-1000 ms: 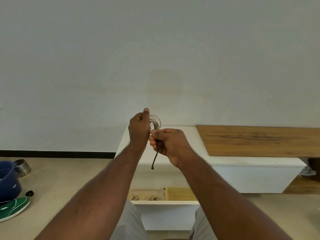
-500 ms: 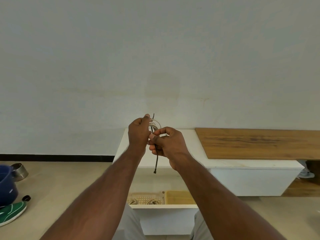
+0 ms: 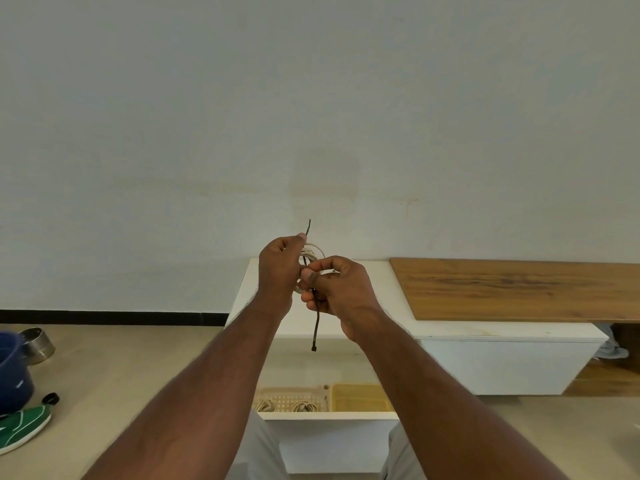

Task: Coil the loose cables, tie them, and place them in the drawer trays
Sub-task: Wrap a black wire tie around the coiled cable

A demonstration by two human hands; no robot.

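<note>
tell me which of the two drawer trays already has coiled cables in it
The paler lattice tray on the left of the open drawer; two coiled cables lie in it. The yellow tray beside it on the right shows none.

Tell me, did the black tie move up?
Yes. The black tie slid upward through the coiled cable: its tip now pokes above the left hand, against the wall.

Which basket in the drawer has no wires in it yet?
Look at the open white drawer below the person's arms. Two plastic trays sit side by side inside. The cream lattice tray holds coiled cables; the yellow tray right of it shows none.
</note>
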